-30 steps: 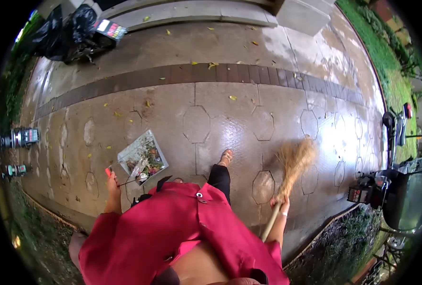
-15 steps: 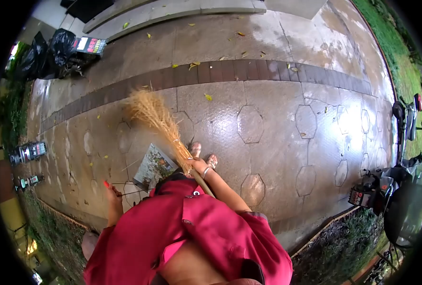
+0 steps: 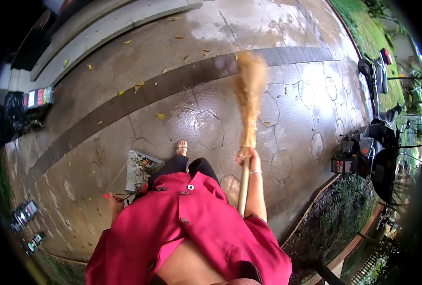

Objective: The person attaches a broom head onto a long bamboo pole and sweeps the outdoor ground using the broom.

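Note:
My right hand (image 3: 249,156) is wrapped round the pale handle of a straw broom (image 3: 250,114), near where the straw is bound. The bristles point ahead and look blurred, above the dark brick strip. At the left, my left hand (image 3: 116,202) grips the red-ended handle (image 3: 108,195) of a dustpan (image 3: 135,176). Leaves and litter lie in the dustpan, which rests beside my legs, partly hidden by my clothing. One sandalled foot (image 3: 182,147) shows on the wet paving (image 3: 168,128).
Yellow leaves are scattered over the paving and the brick strip (image 3: 149,95). Steps (image 3: 111,28) rise at the upper left, near black bags (image 3: 14,111) and a vehicle. Scooters (image 3: 370,147) stand at the right, beside a planted bed (image 3: 337,213).
The broom has swung from the left, over the dustpan side, to the right and forward with my right hand. My left hand still holds the dustpan handle, and the view has turned.

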Action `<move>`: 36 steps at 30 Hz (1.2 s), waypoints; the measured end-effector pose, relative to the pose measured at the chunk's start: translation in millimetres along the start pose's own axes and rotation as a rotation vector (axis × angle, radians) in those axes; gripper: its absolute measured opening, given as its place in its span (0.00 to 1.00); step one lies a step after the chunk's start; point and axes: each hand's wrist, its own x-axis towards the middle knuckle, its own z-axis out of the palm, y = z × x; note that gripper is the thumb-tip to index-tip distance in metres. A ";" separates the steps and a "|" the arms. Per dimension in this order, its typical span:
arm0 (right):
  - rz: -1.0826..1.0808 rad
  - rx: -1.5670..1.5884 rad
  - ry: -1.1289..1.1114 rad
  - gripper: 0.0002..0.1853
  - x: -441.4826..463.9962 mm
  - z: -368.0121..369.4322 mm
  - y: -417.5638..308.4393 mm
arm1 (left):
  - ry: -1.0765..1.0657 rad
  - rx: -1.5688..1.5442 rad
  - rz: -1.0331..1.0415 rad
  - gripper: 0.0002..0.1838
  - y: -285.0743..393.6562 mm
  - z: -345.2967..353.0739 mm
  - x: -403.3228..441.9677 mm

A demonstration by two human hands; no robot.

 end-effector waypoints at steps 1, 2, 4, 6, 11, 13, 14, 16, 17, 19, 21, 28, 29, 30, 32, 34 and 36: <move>-0.037 0.091 0.098 0.20 3.6 -20.8 -18.6 | -0.007 0.009 -0.004 0.17 6.4 8.2 -3.8; -0.087 0.181 0.184 0.22 12.8 -42.1 -40.8 | -0.104 0.041 0.020 0.17 14.9 17.6 -5.1; -0.091 0.179 0.194 0.20 21.7 -93.5 -83.0 | -0.192 0.096 0.093 0.17 20.5 45.5 -15.4; -0.106 0.357 0.267 0.19 18.9 -133.5 -118.5 | -0.175 0.130 0.151 0.17 29.6 67.9 -33.9; -0.076 0.395 0.313 0.21 59.8 -214.6 -178.4 | -0.121 0.093 0.248 0.17 8.3 123.8 -75.4; 0.009 0.439 0.346 0.22 79.6 -213.5 -189.5 | -0.266 0.093 0.279 0.17 4.8 118.1 -91.7; 0.071 0.437 0.355 0.23 96.4 -205.3 -192.5 | -0.226 0.098 0.286 0.17 2.2 120.9 -109.2; 0.124 0.206 0.250 0.24 142.9 -180.5 -190.2 | -0.227 0.014 0.312 0.17 -10.4 153.0 -144.0; 0.171 0.203 0.239 0.23 160.2 -158.2 -188.3 | -0.180 0.028 0.323 0.16 -16.3 160.9 -155.2; 0.244 0.157 0.174 0.21 188.7 -95.8 -185.4 | -0.139 0.033 0.351 0.16 -23.9 163.3 -159.1; 0.285 0.041 0.089 0.20 208.7 -42.3 -170.6 | -0.132 0.011 0.327 0.16 -32.4 156.2 -152.4; 0.487 -0.448 -0.147 0.17 229.7 80.5 -15.6 | 0.071 -0.153 0.164 0.15 -56.7 127.1 -153.1; 0.542 -0.462 -0.211 0.18 219.2 100.4 2.6 | 0.096 -0.168 0.157 0.16 -60.6 111.2 -146.7; 0.601 -0.474 -0.273 0.18 207.5 120.7 19.7 | 0.122 -0.195 0.150 0.16 -66.8 95.1 -142.4; 0.684 -0.484 -0.385 0.18 199.1 154.9 63.6 | 0.127 -0.263 0.130 0.15 -74.2 61.3 -138.8; 0.849 -0.525 -0.571 0.18 188.9 189.3 100.5 | 0.145 -0.335 0.128 0.15 -75.7 48.8 -154.0; 0.926 -0.572 -0.556 0.19 177.7 228.9 139.1 | 0.162 -0.422 0.138 0.14 -80.2 46.0 -158.7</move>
